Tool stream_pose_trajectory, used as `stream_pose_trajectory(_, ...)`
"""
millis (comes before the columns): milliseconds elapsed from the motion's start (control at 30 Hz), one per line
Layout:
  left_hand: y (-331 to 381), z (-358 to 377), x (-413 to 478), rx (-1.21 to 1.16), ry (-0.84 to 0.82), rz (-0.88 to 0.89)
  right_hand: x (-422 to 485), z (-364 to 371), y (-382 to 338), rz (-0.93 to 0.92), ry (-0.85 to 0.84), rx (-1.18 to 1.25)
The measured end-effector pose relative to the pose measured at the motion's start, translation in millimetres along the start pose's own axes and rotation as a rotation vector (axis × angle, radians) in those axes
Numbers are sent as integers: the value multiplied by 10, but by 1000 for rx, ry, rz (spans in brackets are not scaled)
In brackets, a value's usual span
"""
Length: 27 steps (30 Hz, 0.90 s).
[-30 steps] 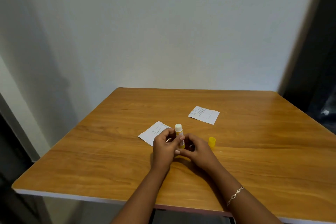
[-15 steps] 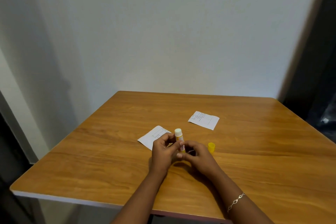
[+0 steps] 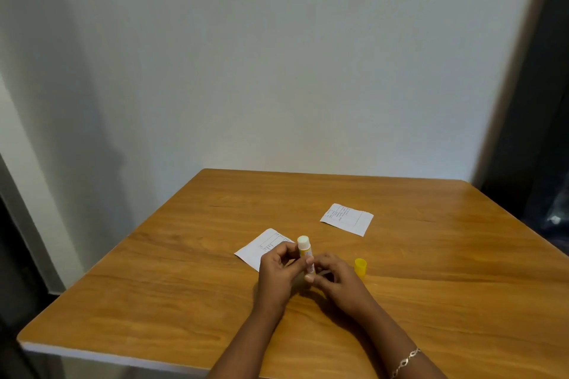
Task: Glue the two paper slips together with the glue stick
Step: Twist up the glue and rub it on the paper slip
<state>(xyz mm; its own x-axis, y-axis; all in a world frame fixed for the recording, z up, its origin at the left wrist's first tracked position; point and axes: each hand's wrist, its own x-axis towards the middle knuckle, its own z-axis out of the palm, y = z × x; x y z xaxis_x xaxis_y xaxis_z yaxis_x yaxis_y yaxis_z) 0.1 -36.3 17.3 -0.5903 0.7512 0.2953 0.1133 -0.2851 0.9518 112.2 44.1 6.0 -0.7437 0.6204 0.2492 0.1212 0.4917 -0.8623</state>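
Between your hands, you pinch the uncapped glue stick (image 3: 305, 252) upright; left hand (image 3: 278, 274) grips the barrel, right hand (image 3: 335, 278) its base. Cap (image 3: 360, 266) off just right; both slips (image 3: 261, 248) (image 3: 347, 219) beyond, unglued.

Table (image 3: 191, 301): two slips (image 3: 347, 219), yellow cap (image 3: 360, 266).

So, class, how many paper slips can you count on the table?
2. One paper slip lies partly behind the left hand; the other slip lies apart, farther back right.

White printed paper slips (image 3: 347, 219): two
Uncapped white-tipped glue stick (image 3: 305, 252): one
Small yellow plastic cap (image 3: 360, 266): one
Hands (image 3: 277, 275): two
Silver chain bracelet (image 3: 405, 361): one
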Motion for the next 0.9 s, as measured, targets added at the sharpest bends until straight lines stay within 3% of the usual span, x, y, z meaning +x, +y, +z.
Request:
stream_pose_trajectory(200, 16, 13, -21, 8, -10, -37, 27, 78, 25, 46, 118, -82)
stream_pose_trajectory(433, -10, 1, -6, 4, -31, -49, 6, -6, -62, 10, -49, 61)
stream_pose_trajectory(700, 2, 7, -13, 10, -18, -60, 45, 84, -12, 72, 90, -116)
stream_pose_trajectory(900, 11, 16, -15, 6, -47, -56, 22, 5, 16, 16, -35, -1)
